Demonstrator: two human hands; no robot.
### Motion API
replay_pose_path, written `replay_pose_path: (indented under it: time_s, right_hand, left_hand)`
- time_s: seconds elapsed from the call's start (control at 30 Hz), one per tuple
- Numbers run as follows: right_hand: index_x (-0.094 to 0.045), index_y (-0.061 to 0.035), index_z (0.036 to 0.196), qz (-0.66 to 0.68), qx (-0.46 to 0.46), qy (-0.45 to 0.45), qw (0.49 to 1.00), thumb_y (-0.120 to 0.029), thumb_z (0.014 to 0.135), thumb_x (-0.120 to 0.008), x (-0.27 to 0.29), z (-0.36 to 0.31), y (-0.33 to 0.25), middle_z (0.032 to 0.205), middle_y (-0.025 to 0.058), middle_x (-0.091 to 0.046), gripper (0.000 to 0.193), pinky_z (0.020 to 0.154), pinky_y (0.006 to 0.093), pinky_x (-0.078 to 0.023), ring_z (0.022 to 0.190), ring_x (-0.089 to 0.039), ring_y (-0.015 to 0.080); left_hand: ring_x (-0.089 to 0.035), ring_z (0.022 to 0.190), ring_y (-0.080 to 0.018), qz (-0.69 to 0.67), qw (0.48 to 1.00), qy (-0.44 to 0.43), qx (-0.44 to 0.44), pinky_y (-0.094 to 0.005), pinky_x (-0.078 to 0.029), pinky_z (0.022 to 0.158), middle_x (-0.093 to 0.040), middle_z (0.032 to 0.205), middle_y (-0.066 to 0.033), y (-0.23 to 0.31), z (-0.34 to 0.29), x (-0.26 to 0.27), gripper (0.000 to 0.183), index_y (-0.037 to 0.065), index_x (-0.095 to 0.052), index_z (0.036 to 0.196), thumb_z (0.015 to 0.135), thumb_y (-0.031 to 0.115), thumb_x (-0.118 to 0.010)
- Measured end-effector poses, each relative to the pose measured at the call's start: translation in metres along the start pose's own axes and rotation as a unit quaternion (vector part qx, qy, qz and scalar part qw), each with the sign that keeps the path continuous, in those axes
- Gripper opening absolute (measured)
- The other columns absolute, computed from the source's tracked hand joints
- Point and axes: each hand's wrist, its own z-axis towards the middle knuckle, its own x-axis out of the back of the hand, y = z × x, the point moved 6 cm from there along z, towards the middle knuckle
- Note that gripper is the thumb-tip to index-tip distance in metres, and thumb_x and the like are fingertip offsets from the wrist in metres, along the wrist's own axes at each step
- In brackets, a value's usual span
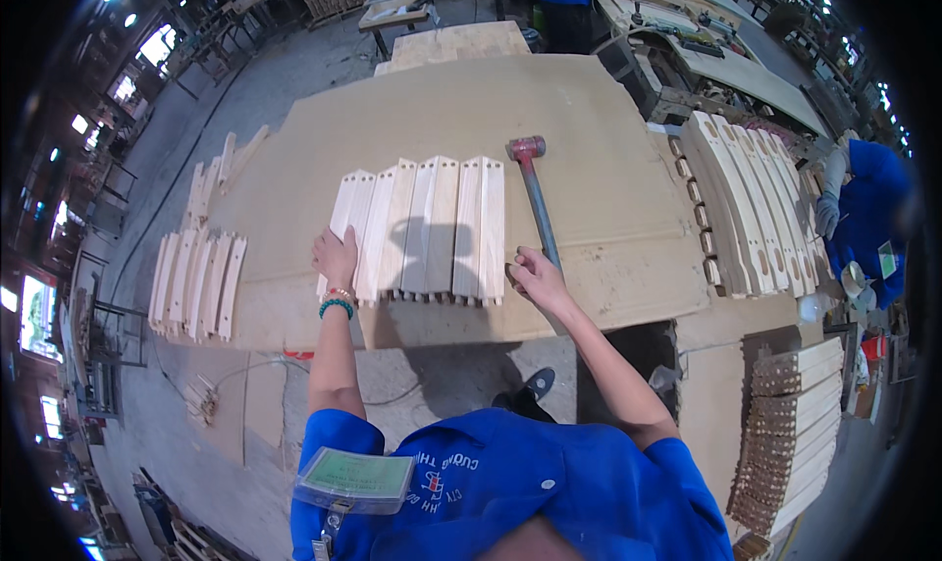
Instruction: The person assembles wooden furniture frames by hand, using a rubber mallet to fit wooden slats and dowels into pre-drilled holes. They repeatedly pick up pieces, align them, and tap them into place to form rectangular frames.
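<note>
A row of pale wooden slats point(420, 229) lies side by side on the cardboard-covered table in front of me, with small holes at their far ends. At the left end of the row, my left hand point(337, 259) rests on the outermost slats, its fingers apart. My right hand point(539, 280) is just beyond the row's right end, fingers curled in; whatever they may hold is too small to make out. Close to that hand lies a mallet point(536, 200) with a red head and a grey handle, its head pointing away from me.
More slats point(198, 284) are grouped at the table's left edge. Curved wooden pieces point(756, 208) are stacked at the right, and another stack point(790, 438) sits lower right. A co-worker in blue point(868, 218) is at the far right. Brown cardboard point(618, 129) covers the table.
</note>
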Motion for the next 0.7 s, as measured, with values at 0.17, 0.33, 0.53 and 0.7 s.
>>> replay_pose_path:
  time_s: [0.17,0.33,0.53,0.7]
  right_hand:
    - [-0.048,0.0016,0.104,-0.281,0.042,-0.015,0.959,-0.031,0.076,-0.064,-0.034,0.032,-0.017,0.095,0.0231,-0.054,0.046,0.077,0.0433,-0.046,0.084,-0.055,0.0368]
    - [-0.039,0.0062,0.120,-0.311,-0.014,-0.095,0.946,-0.031,0.076,-0.063,-0.072,0.008,-0.035,0.106,0.0290,-0.051,0.063,0.086,0.0464,-0.045,0.100,-0.054,0.0426]
    - [-0.022,0.0078,0.132,-0.263,-0.041,-0.164,0.950,-0.034,0.080,-0.063,-0.130,0.004,-0.050,0.119,0.0328,-0.044,0.079,0.090,0.0484,-0.044,0.106,-0.052,0.0451]
    - [-0.036,0.0038,0.125,-0.139,-0.118,-0.194,0.964,-0.030,0.078,-0.070,-0.173,0.013,-0.028,0.112,0.0240,-0.051,0.067,0.080,0.0413,-0.048,0.094,-0.057,0.0336]
  left_hand:
    - [-0.046,0.113,-0.0378,0.024,0.999,-0.009,0.025,-0.0556,-0.036,0.092,-0.052,0.117,-0.0188,-0.001,0.032,-0.008,0.049,0.003,-0.056,0.112,0.086,0.043,-0.048]
    - [-0.049,0.110,-0.0403,0.015,1.000,-0.002,-0.013,-0.0552,-0.039,0.089,-0.054,0.116,-0.0200,0.025,0.082,-0.036,0.045,0.005,-0.059,0.109,0.086,0.041,-0.047]
    - [-0.053,0.106,-0.0350,-0.005,0.991,0.027,-0.135,-0.0485,-0.040,0.090,-0.060,0.109,-0.0156,0.068,0.158,-0.073,0.037,0.008,-0.061,0.110,0.086,0.035,-0.050]
    - [-0.060,0.085,-0.0303,-0.094,0.948,0.088,-0.291,-0.0427,-0.047,0.080,-0.064,0.087,-0.0131,0.126,0.171,-0.104,0.021,0.007,-0.065,0.088,0.073,0.019,-0.058]
